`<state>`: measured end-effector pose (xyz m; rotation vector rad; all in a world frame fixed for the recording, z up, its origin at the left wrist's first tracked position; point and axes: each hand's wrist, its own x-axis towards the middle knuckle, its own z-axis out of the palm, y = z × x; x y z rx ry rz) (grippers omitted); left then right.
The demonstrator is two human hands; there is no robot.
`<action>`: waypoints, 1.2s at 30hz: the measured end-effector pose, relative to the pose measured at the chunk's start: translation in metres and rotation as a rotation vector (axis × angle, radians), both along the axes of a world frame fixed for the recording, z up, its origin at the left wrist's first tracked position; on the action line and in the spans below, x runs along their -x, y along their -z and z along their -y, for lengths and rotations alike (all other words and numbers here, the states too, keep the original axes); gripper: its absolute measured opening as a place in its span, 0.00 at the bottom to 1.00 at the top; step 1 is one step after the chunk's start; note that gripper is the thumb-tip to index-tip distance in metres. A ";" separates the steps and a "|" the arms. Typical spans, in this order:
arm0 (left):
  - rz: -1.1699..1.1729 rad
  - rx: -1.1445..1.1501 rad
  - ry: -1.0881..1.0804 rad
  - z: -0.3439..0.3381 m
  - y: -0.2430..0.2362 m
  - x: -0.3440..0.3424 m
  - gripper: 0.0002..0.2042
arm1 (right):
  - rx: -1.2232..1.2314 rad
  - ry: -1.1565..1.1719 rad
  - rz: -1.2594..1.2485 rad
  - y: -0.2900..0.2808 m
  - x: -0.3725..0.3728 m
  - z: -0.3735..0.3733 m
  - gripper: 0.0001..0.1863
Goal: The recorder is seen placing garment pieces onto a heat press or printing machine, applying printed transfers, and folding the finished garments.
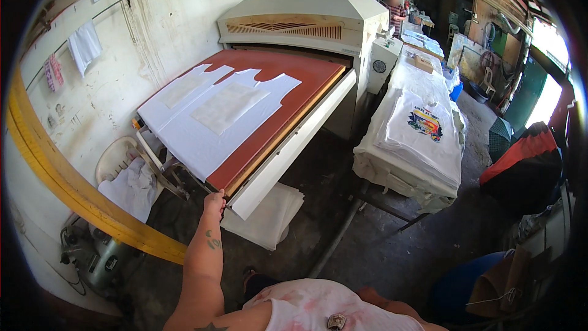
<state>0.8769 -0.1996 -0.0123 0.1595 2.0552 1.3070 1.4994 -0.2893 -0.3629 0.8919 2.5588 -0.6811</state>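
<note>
My left hand (214, 202) is closed on the front corner of a heat press's sliding tray (284, 161), which has a red pad (312, 76) on top. Two white shirts (225, 136) lie flat on the pad, each with a pale rectangular sheet (230, 107) over its middle. Behind the tray stands the press's cream housing (301, 15). Part of my right arm (380, 300) shows beside my body at the bottom; I cannot make out its fingers.
On a covered table (376, 165) at right lie white shirts (395, 129) with a colourful print. A person (397, 18) stands far back. A yellow beam (79, 190), a plastic chair (113, 153) and a compressor (107, 270) are at left, a black-and-red bundle (520, 171) at right.
</note>
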 end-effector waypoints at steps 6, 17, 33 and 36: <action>-0.045 0.033 0.039 0.002 0.012 0.019 0.12 | -0.078 -0.023 0.005 0.002 -0.012 -0.013 0.13; -0.043 0.031 0.121 0.009 -0.010 0.010 0.10 | 0.009 -0.089 0.102 -0.037 0.030 -0.012 0.11; 0.158 -0.369 0.228 0.038 0.013 0.052 0.16 | -0.235 -0.224 0.097 -0.038 0.081 -0.035 0.08; -0.006 -0.281 0.315 0.036 0.023 0.060 0.22 | -0.203 -0.196 0.131 -0.024 0.131 -0.046 0.08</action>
